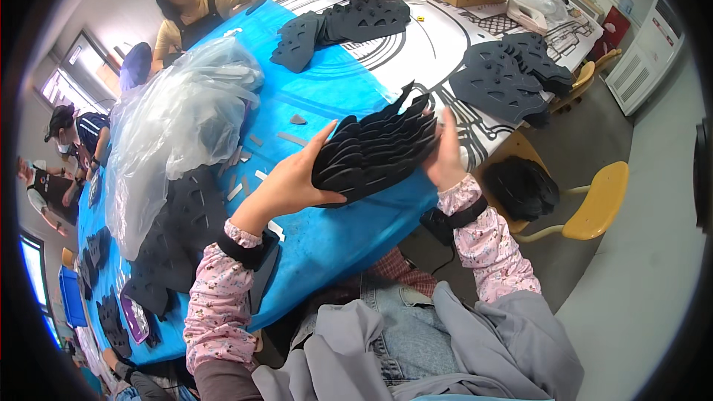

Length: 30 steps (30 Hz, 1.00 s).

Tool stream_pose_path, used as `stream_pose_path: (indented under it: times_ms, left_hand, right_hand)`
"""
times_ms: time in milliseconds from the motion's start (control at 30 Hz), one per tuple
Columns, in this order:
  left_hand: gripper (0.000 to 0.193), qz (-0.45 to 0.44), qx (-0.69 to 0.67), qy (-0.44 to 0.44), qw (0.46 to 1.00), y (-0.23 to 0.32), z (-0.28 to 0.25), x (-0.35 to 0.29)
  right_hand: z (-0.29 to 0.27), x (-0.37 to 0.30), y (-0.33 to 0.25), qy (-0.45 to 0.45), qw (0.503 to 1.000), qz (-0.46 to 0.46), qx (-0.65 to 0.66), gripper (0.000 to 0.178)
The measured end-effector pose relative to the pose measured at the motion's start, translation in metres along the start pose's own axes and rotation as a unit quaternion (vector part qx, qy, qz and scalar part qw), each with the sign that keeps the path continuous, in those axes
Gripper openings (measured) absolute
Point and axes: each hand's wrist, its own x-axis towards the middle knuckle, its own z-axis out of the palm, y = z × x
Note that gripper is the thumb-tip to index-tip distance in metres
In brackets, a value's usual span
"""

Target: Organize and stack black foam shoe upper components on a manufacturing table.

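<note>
Between my two hands is a thick stack of black foam-like sheets (375, 150) with wavy cut edges, raised over the near edge of the blue-covered table. My left hand (293, 178) grips the stack's left end, thumb low and fingers behind. At the right end, my right hand (445, 152) presses against the sheets with its fingers partly hidden behind them. Left of my left forearm lie more dark cut sheets (182, 226). Small grey and white offcuts (236, 187) are scattered on the table beside my left hand.
A big clear plastic bag (178, 126) bulges on the left. Fanned dark sheets (356, 24) lie at the back, others (505, 78) at the right. A yellow chair (598, 200) stands right, with black pieces (520, 187) on a seat. A co-worker (200, 11) reaches across the far side.
</note>
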Motion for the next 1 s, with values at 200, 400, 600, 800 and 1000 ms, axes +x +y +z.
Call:
stream_pose_path:
  times_ms: [200,400,600,800,1000]
  left_hand:
    - [0.097,0.079,-0.040,0.116,0.989,-0.010,0.022,-0.011]
    - [0.091,0.018,-0.028,0.244,0.969,0.006,0.023,-0.056]
    - [0.080,-0.117,-0.416,0.268,0.861,-0.012,0.060,-0.129]
    - [0.047,-0.207,-0.537,0.282,0.767,-0.038,0.090,-0.143]
    - [0.051,-0.320,-0.501,0.189,0.782,-0.070,0.097,-0.160]
  right_hand:
    - [0.021,0.001,-0.012,0.011,0.998,0.043,-0.040,0.062]
    - [0.029,0.030,-0.037,-0.134,0.946,0.151,-0.255,0.072]
    - [0.086,0.163,-0.038,-0.131,0.926,0.033,-0.353,0.050]
    - [0.080,0.300,0.053,-0.002,0.959,0.062,-0.277,0.053]
    - [0.114,0.348,0.101,0.086,0.986,0.047,-0.133,0.040]
